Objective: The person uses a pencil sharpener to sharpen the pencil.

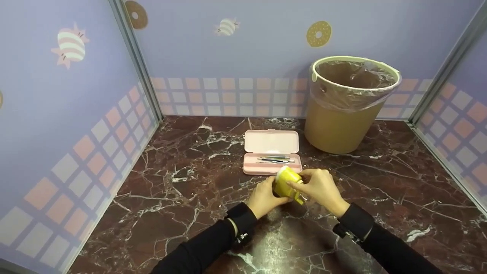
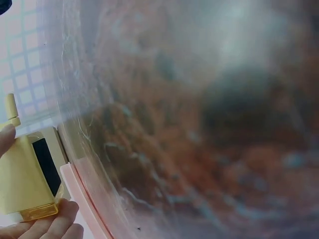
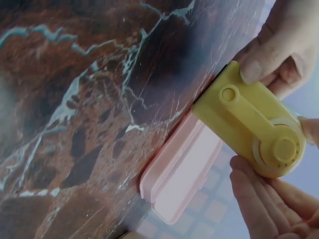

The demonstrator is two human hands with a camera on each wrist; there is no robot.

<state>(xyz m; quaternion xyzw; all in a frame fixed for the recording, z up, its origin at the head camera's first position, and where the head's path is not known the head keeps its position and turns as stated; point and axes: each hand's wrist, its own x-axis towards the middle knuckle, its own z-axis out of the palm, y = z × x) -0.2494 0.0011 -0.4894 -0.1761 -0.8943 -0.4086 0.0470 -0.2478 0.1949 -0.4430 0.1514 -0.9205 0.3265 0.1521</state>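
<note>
A yellow hand-crank pencil sharpener point(image 1: 288, 178) is held between both hands, just in front of an open pink pencil case point(image 1: 271, 141). My left hand point(image 1: 263, 197) grips its body from the left side. From the right, my right hand point(image 1: 322, 189) pinches its end with thumb and fingers. The crank handle of the sharpener point(image 3: 249, 119) faces the right wrist view, with a round knob near one end. In the left wrist view the sharpener point(image 2: 22, 174) shows a dark panel and a clear yellowish edge. Several slim pencils or pens point(image 1: 276, 160) lie in the case.
A tan bin point(image 1: 338, 125) lined with a clear plastic bag stands at the back right. The dark red marbled tabletop point(image 1: 182, 217) is bounded by patterned panels point(image 1: 228, 57) at the back and both sides.
</note>
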